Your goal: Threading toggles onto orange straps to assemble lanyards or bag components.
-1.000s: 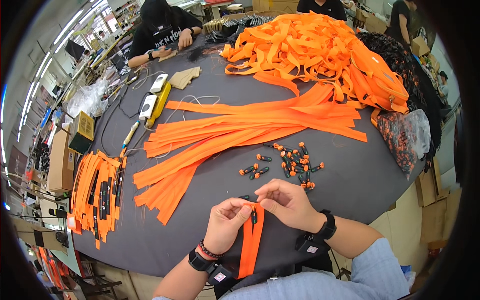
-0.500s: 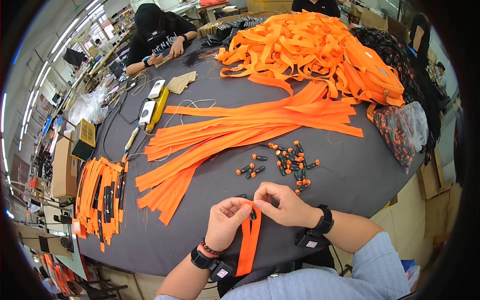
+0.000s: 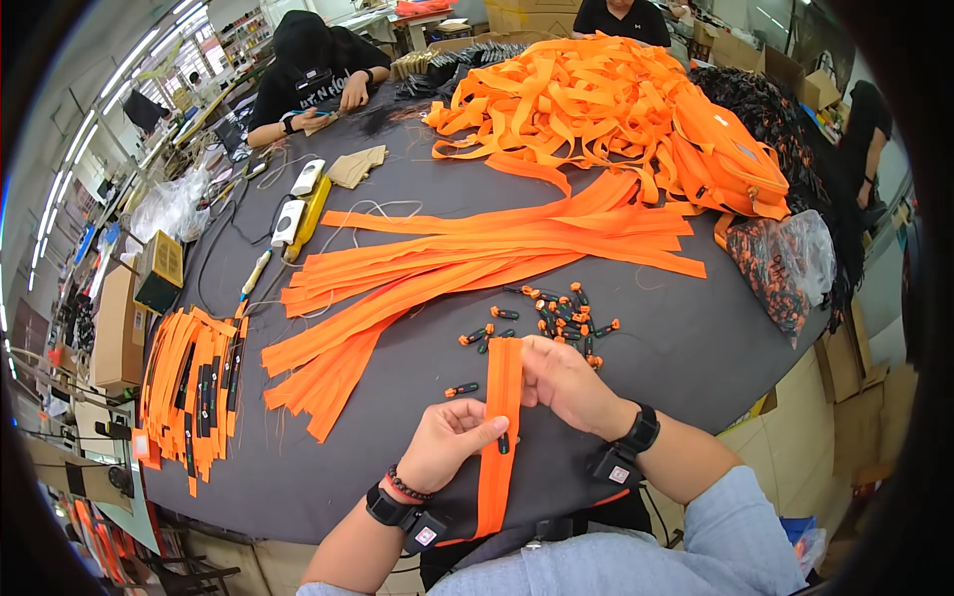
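Pinches orange zipper tape (image 3: 504, 382) in left hand (image 3: 452, 439), lower centre, tape extending above and below. Touches upper right edge with right hand (image 3: 571, 385); cannot tell grip.

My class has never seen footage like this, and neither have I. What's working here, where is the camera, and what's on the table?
There is no robot here, just a person's two bare hands. A wide fisheye camera worn on the head looks down at them, so straight edges bend near the rim. The left hand holds an orange strip; the right hand is at its upper end. On the grey table lie small dark-and-orange pieces, long strips, a big orange heap and, at left, shorter strips. Another person is across the table.
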Demonstrator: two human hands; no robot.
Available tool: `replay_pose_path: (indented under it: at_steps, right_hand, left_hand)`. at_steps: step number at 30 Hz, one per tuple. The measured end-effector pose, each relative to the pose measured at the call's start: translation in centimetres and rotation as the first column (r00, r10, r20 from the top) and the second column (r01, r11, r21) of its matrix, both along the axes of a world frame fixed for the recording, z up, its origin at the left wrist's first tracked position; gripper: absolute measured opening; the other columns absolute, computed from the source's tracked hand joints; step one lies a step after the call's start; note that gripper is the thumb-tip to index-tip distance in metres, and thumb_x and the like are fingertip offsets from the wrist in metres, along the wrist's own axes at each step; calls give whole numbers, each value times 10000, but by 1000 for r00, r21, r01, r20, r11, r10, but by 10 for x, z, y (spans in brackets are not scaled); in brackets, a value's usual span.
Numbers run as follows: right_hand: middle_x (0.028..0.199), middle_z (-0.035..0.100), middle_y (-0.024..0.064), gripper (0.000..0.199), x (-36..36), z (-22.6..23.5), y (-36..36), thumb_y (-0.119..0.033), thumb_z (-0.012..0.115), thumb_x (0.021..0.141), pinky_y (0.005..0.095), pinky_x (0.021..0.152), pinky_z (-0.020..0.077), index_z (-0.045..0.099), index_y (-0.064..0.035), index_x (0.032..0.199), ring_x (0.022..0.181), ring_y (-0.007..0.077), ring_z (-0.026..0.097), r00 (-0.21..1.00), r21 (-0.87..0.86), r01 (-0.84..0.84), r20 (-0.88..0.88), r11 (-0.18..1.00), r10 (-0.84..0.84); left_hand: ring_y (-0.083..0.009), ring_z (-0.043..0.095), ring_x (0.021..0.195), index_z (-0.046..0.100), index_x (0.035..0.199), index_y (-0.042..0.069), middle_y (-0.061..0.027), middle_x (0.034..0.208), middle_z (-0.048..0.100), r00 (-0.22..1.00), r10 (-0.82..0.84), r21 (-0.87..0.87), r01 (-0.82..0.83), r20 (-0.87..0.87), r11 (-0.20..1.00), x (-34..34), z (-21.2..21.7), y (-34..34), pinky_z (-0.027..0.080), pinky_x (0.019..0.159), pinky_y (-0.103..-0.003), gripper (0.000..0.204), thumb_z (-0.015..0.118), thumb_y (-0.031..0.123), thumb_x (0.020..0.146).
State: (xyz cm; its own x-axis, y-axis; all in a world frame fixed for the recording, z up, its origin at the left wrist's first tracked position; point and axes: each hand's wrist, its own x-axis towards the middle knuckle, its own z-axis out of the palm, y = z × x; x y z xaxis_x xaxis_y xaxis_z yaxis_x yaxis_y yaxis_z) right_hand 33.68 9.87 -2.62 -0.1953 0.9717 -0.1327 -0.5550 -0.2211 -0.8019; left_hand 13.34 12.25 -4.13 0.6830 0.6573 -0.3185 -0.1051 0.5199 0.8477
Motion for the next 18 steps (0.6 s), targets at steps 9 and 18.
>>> replay_pose_path:
  at_steps: [9,18]
  right_hand:
    - [930,648,4,205,-7,-1,-5,-196,600,944,220,703,489,611,-25,1058,817,56,602,970,115,-43,242,992,14]
    - [897,651,28,151,-12,-1,-7,-154,592,940,257,710,515,615,-18,1001,803,92,616,956,182,118,245,976,-161]
  left_hand:
    - [-180,664,859,623,1008,-32,-92,945,673,997,-51,-72,55,55,996,3,10,2,543,797,-305,173,602,120,930]
    - [-194,679,825,625,926,-32,-97,913,678,995,-87,-46,89,38,995,-1,6,-1,562,804,-331,155,594,120,932]
